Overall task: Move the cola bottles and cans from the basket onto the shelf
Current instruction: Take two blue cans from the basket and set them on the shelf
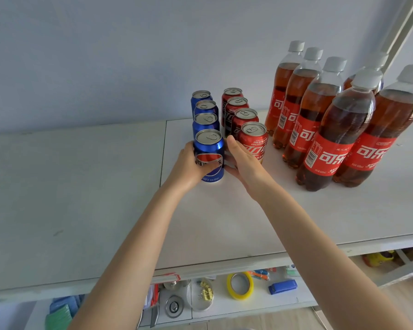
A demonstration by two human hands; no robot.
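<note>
"Head view shows both arms reaching over the shelf (81,186). Which step is this?"

"Setting down a can, I'd say. The left hand (191,165) has its fingers wrapped round the front blue can (209,148), which stands upright on the shelf at the near end of the row of blue cans (206,121). The right hand (244,160) is flat with straight fingers and grips nothing. It sits in the gap between that can and the front red can (254,139)."

"Is the right hand touching the blue can?"

"Its fingertips go behind the can, so I can't tell, though it looks like a steadying or squaring touch."

"How far along is the job?"

"Probably near the end. Four blue cans and four red cans (239,108) stand in two rows, and the cola bottles (339,129) are grouped to the right. The basket is out of view, so I can't say what's left in it."

"What does the next move need?"

"Nudge the can in line with its row, then let go cleanly without tipping it. The right hand should draw back along the gap, because the red can is just beside it."

"Anything else around?"

"A lower shelf (260,303) holds a tape roll (240,285) and a blue stapler (283,286), well below the work. Only the closely packed cans are in the way."
</note>
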